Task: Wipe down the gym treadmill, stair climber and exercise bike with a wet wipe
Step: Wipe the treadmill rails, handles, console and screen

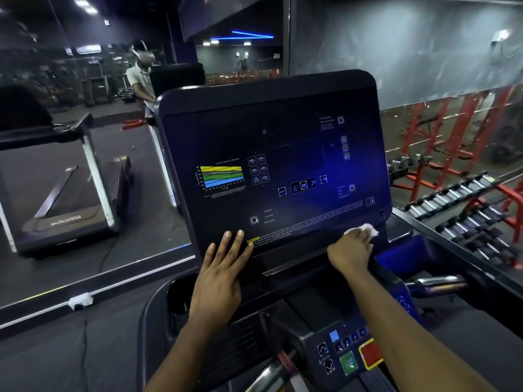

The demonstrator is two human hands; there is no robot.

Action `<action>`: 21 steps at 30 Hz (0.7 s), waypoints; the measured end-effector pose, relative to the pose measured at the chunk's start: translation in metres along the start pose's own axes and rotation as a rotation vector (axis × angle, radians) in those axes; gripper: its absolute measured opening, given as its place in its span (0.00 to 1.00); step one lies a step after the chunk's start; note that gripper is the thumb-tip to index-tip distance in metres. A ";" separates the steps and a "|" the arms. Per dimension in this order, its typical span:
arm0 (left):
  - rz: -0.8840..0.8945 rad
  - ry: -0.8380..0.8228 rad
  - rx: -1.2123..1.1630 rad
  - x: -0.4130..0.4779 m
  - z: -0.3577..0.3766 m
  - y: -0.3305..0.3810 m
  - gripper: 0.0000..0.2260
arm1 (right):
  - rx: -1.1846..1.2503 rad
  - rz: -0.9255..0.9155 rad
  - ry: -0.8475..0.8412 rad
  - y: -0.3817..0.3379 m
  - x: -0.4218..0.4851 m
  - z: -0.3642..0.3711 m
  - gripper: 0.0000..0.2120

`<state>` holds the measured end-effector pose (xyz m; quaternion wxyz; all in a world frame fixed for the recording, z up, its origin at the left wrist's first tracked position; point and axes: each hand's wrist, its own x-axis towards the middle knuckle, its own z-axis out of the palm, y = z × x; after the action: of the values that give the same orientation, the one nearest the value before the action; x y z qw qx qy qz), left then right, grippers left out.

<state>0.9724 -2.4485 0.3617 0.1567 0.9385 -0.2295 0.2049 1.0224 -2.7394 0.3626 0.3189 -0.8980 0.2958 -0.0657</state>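
The treadmill's large dark console panel (283, 154) fills the middle of the view, with a coloured chart and small button icons on it. My left hand (219, 274) lies flat with straight fingers on the panel's lower left edge. My right hand (351, 250) grips a crumpled white wet wipe (368, 229) and presses it against the panel's lower right part. Below, a control pad (351, 355) with a red and a green button sits between the handlebars.
A mirror wall ahead reflects another treadmill (65, 188) and a person (141, 72). A dumbbell rack (464, 210) and red frames (441, 142) stand at the right. A chrome handle (438, 282) juts out at the right. A white scrap (80, 300) lies on the mirror's ledge at the left.
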 end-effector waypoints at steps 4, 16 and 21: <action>0.008 -0.010 0.013 0.000 0.003 -0.001 0.37 | 0.557 0.103 0.055 -0.005 -0.016 0.009 0.38; 0.007 -0.023 -0.102 0.001 -0.005 -0.004 0.29 | 0.959 0.011 -0.296 -0.036 -0.162 0.100 0.48; -0.049 0.063 -0.154 0.003 0.011 0.018 0.29 | 1.016 0.141 -0.155 -0.022 -0.092 0.058 0.48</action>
<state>0.9697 -2.4692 0.3573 0.2408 0.9220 -0.2164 0.2122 0.9756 -2.6416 0.3374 0.7394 -0.6098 0.2620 -0.1129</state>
